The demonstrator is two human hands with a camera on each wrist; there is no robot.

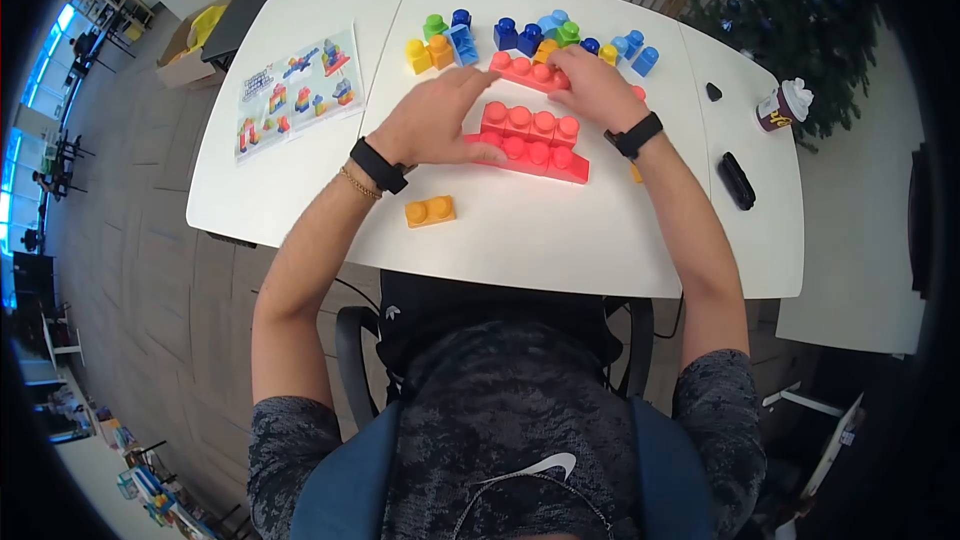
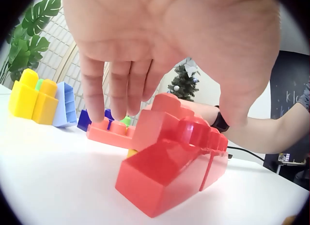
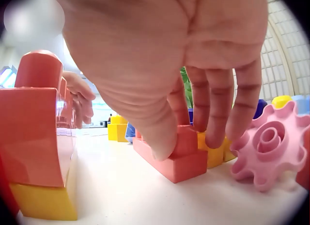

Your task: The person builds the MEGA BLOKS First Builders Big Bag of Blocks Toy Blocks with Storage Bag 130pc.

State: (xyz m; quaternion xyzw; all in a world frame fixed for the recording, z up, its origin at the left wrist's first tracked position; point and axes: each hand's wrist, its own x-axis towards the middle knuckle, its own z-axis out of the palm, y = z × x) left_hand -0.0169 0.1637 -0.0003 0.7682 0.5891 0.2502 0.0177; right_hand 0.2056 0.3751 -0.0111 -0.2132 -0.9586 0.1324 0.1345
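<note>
A long red brick with a row of studs [image 1: 522,73] [image 3: 181,164] lies at the back middle of the table. My right hand [image 1: 598,90] [image 3: 164,55] pinches its right end, thumb in front and fingers behind. My left hand [image 1: 430,120] [image 2: 169,40] is spread with fingers extended, its fingertips by the brick's left end; whether they touch it I cannot tell. Nearer me stands a red stack [image 1: 530,162] [image 2: 169,171], a studded row on a longer base with sloped ends. The left thumb hangs over the stack's left part.
Yellow, green and blue bricks [image 1: 530,37] stand along the back. An orange brick [image 1: 430,211] lies at the front left, a picture sheet [image 1: 300,95] at the far left. To the right are a pink gear [image 3: 271,140], a black case [image 1: 737,181] and a cup [image 1: 778,110].
</note>
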